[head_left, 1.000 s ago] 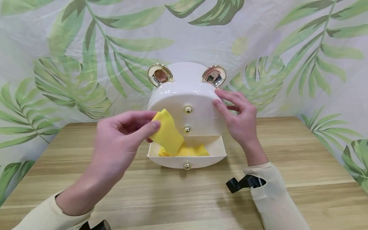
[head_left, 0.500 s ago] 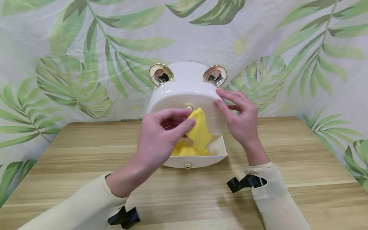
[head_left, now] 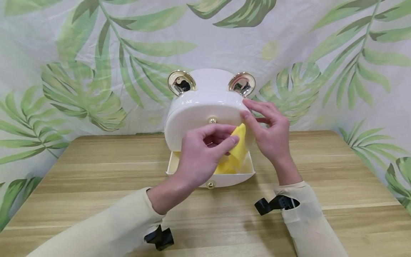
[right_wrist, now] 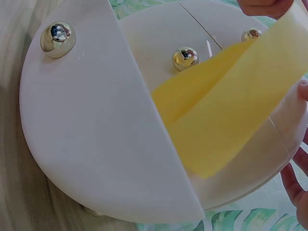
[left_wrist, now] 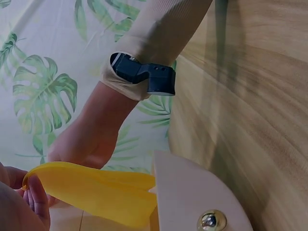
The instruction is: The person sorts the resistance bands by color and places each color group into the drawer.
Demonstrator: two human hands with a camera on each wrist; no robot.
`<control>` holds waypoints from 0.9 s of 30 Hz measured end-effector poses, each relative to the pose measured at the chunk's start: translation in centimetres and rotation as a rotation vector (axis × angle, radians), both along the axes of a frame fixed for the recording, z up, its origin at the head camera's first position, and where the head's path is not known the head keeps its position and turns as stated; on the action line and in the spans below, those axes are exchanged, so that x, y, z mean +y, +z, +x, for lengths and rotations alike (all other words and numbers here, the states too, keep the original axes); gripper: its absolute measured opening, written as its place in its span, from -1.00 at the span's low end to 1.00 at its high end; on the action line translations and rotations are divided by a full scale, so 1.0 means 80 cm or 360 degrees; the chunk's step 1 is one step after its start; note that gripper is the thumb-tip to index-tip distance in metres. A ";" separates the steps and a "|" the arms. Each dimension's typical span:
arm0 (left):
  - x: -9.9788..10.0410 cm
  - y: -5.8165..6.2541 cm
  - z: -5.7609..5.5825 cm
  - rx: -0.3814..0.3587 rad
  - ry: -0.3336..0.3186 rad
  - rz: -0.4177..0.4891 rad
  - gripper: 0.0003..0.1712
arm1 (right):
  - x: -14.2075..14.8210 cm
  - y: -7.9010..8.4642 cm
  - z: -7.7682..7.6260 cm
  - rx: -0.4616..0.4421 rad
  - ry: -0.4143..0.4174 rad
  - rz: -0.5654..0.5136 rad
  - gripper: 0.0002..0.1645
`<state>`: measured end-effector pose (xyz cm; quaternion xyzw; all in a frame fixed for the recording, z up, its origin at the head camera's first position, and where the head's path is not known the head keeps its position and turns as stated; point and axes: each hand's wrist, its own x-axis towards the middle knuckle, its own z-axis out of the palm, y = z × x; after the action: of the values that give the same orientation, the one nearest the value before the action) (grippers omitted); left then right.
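In the head view my left hand (head_left: 200, 151) pinches the upper edge of a thin yellow cloth (head_left: 239, 150) between thumb and fingers. The cloth hangs down into the pulled-out bottom drawer (head_left: 231, 180) of a white, eared storage box (head_left: 186, 125). More yellow cloth lies in that drawer, partly hidden behind the hand. My right hand (head_left: 274, 134) touches the box's upper right side, thumb on the front, index finger near the top. In the right wrist view the yellow cloth (right_wrist: 231, 106) slopes down behind the white drawer front (right_wrist: 106, 125).
The box stands on a wood-grain table (head_left: 112, 171), before a leaf-print cloth backdrop (head_left: 224, 43). Gold round knobs (head_left: 211, 184) mark the drawers, and shiny gold ears (head_left: 182, 82) stick out on top. Black wrist cameras (head_left: 159, 238) sit on both sleeves.
My left hand has moved right across the box front, carrying the yellow cloth from the drawer's left side to its right side. The right hand keeps its place on the box.
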<state>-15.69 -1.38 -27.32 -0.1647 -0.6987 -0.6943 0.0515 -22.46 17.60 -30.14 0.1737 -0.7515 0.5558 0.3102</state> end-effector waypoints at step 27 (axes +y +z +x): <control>-0.033 -0.056 -0.012 0.0111 0.0260 -0.0504 -0.78 | 0.002 -0.001 -0.001 -0.0011 0.0001 -0.0011 -0.63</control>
<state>-16.63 -4.05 -31.79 -0.1375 -0.8080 -0.5631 0.1053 -22.53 17.73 -30.23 0.1709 -0.7507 0.5589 0.3081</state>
